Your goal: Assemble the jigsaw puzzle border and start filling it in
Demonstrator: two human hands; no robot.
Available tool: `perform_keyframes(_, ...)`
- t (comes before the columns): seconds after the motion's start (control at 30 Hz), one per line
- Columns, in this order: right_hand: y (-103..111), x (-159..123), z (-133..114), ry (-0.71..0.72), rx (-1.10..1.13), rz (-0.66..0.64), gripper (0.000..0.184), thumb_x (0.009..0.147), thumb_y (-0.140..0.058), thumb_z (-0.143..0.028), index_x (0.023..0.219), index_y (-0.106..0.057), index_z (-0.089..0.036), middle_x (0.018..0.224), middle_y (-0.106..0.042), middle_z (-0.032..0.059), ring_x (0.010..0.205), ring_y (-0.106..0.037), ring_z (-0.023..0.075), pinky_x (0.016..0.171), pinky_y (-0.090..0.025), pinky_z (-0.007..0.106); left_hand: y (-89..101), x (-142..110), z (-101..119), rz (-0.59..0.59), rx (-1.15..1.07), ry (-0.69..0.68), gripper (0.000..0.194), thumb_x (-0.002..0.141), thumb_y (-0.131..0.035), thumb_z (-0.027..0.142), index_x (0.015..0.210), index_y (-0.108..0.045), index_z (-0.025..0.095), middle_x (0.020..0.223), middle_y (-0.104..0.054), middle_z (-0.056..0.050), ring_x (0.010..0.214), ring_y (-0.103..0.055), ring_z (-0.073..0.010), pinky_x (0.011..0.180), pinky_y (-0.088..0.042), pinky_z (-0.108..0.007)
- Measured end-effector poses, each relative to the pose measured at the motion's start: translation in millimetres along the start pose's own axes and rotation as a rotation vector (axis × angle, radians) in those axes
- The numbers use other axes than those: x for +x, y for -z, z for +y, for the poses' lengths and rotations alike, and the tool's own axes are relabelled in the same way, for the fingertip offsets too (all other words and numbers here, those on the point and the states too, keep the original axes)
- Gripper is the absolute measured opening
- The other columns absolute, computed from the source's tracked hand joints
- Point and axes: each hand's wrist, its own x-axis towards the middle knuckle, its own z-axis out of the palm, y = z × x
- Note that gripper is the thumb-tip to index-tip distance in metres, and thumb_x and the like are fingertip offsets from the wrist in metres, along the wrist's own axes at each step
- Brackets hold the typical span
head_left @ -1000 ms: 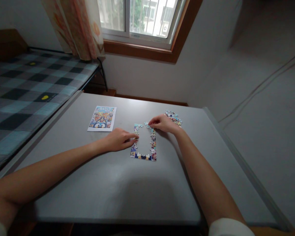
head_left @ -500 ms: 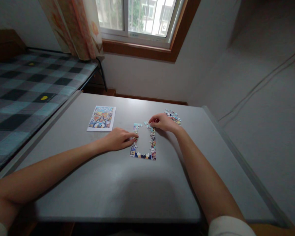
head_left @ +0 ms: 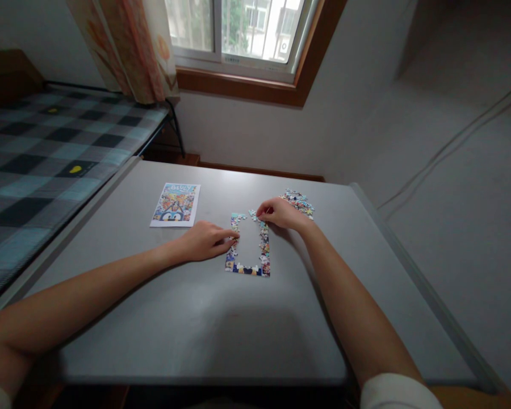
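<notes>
A partly built jigsaw frame (head_left: 247, 269) lies in the middle of the grey table (head_left: 196, 318), its centre still bare. My left hand (head_left: 204, 241) rests on the table with its fingers curled and the index finger pressing the frame's left side. At the frame's top right corner my right hand (head_left: 281, 213) pinches a small puzzle piece. A heap of loose pieces (head_left: 298, 201) lies just behind the right hand.
A printed reference picture (head_left: 176, 204) lies on the table to the left of the frame. A bed with a checked cover (head_left: 34, 159) stands along the table's left edge. A window and curtain are behind, and grey floor to the right.
Both hands have stayed almost still on the frame. The view has shifted very slightly.
</notes>
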Motion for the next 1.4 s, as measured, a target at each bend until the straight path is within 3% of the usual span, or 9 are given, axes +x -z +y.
perform_keyframes(0.47, -1.3, 1.0, -1.8, -0.032, 0.029, 0.0, 0.014, 0.076, -0.064, -0.012, 0.083, -0.076, -0.011, 0.069, -0.069, 0.0035, 0.063, -0.055, 0.0094, 0.061, -0.042, 0.021, -1.0, -0.7, -0.3, 0.0, -0.007, -0.002, 0.034, 0.098, -0.046, 0.038, 0.114, -0.072, 0.022, 0.072, -0.074, -0.002, 0.06, -0.065, -0.0105, 0.057, -0.04, -0.02)
perform_keyframes(0.67, 9.5, -3.8, -5.3, 0.003, -0.014, 0.052, 0.016, 0.083, -0.063, -0.019, 0.088, -0.077, -0.014, 0.078, -0.072, 0.0053, 0.069, -0.059, 0.0107, 0.065, -0.045, 0.022, -0.7, -1.1, -0.9, -0.02, -0.003, 0.003, 0.034, 0.098, -0.045, 0.038, 0.115, -0.072, 0.024, 0.074, -0.074, -0.002, 0.061, -0.066, -0.0117, 0.058, -0.042, -0.021)
perform_keyframes(0.87, 21.8, -14.5, -16.0, 0.002, -0.232, -0.032, 0.028, 0.081, -0.058, -0.008, 0.095, -0.08, -0.017, 0.092, -0.076, 0.0087, 0.074, -0.062, 0.0141, 0.07, -0.045, 0.026, 0.0, -0.8, -0.5, -0.005, -0.01, -0.003, 0.035, 0.098, -0.045, 0.039, 0.114, -0.073, 0.023, 0.068, -0.072, -0.001, 0.058, -0.064, -0.0101, 0.056, -0.041, -0.019)
perform_keyframes(1.07, 20.2, -22.4, -32.7, -0.061, -0.387, -0.128, 0.042, 0.078, -0.056, -0.004, 0.111, -0.077, -0.02, 0.086, -0.076, 0.0089, 0.067, -0.061, 0.0141, 0.066, -0.042, 0.026, -0.7, -0.5, -1.8, -0.001, 0.0, -0.004, 0.034, 0.098, -0.046, 0.038, 0.113, -0.073, 0.023, 0.068, -0.072, -0.001, 0.058, -0.064, -0.0102, 0.056, -0.04, -0.019)
perform_keyframes(1.2, 15.4, -22.4, -34.3, -0.081, -0.443, -0.14, 0.048, 0.077, -0.054, -0.001, 0.112, -0.077, -0.023, 0.093, -0.077, 0.0114, 0.08, -0.067, 0.0198, 0.07, -0.042, 0.029, -0.5, -0.2, -1.2, 0.002, 0.003, 0.001, 0.034, 0.098, -0.046, 0.038, 0.114, -0.073, 0.023, 0.068, -0.072, -0.001, 0.059, -0.064, -0.0107, 0.056, -0.04, -0.02)
perform_keyframes(1.3, 11.2, -21.8, -33.5, -0.082, -0.457, -0.131, 0.046, 0.075, -0.055, 0.0, 0.108, -0.078, -0.022, 0.102, -0.077, 0.0127, 0.088, -0.069, 0.0228, 0.069, -0.042, 0.029, -0.3, 0.1, -0.3, -0.002, 0.004, -0.006, 0.035, 0.098, -0.045, 0.039, 0.114, -0.073, 0.023, 0.067, -0.071, -0.002, 0.058, -0.064, -0.0105, 0.056, -0.039, -0.019)
perform_keyframes(1.4, 6.7, -24.2, -40.2, -0.104, -0.489, -0.11, 0.036, 0.075, -0.058, -0.004, 0.099, -0.08, -0.02, 0.099, -0.077, 0.0137, 0.085, -0.07, 0.0232, 0.065, -0.041, 0.028, -0.4, 0.4, 0.2, -0.007, 0.008, -0.002, 0.036, 0.098, -0.045, 0.039, 0.114, -0.073, 0.023, 0.067, -0.071, -0.001, 0.057, -0.063, -0.0104, 0.056, -0.04, -0.019)
